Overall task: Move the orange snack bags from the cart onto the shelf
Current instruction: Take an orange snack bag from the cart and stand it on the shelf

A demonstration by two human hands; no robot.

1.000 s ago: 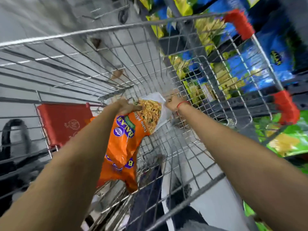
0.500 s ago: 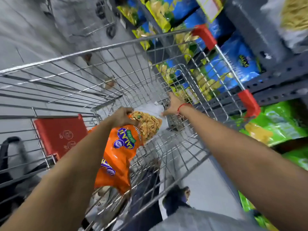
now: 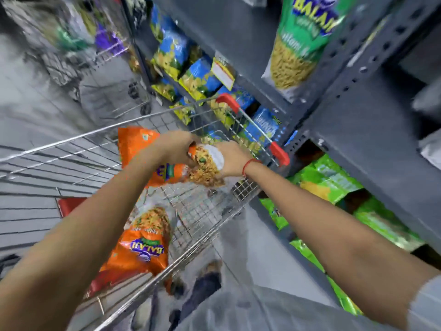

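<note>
Orange is the colour that's standing out here: both hands are closing on one orange snack bag [image 3: 152, 158] and holding it up above the wire cart [image 3: 71, 149]. The left hand [image 3: 177, 145] is gripping its top edge and the right hand [image 3: 232, 161] is wrapping round the pale end, so each grip is shut on that bag. Looks like the lift-out step to me. Next it's needing a swing to the right onto the grey shelf [image 3: 372, 144], probably somewhere among the stocked packs. A second orange bag [image 3: 140, 249] is lying in the cart, waiting. That one's reading "BALAJI" upside down, and the green pack [image 3: 300, 41] up on the shelf is showing "BALAJI" too. Smaller print's too blurry.
</note>
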